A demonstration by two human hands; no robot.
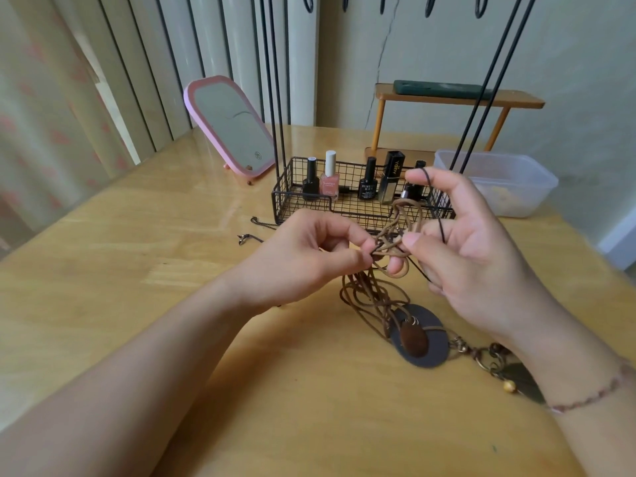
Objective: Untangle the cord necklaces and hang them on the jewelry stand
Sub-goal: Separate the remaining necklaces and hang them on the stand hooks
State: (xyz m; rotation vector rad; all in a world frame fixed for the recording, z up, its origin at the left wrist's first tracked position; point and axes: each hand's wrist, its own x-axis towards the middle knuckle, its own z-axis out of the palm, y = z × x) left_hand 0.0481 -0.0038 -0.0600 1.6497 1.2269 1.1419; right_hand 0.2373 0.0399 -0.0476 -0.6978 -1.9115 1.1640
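A tangle of brown cord necklaces (378, 290) hangs between my hands above the wooden table (137, 256). My left hand (309, 256) pinches the knot of brown cords at its fingertips. My right hand (461, 242) pinches light brown cord loops with thumb and finger, and a thin black cord (441, 228) runs over its index finger. An oval dark pendant (421, 335) and a metal leaf pendant (516, 376) lie on the table under the right wrist. The black wire jewelry stand (344, 210) rises just behind my hands, its hooks at the top edge.
Several nail polish bottles (329, 180) stand in the stand's wire basket. A pink mirror (229, 125) leans at the back left, a clear plastic box (499, 180) sits at the right, and a small wooden shelf (454, 98) stands behind. A dark chain (256, 232) lies left of the basket.
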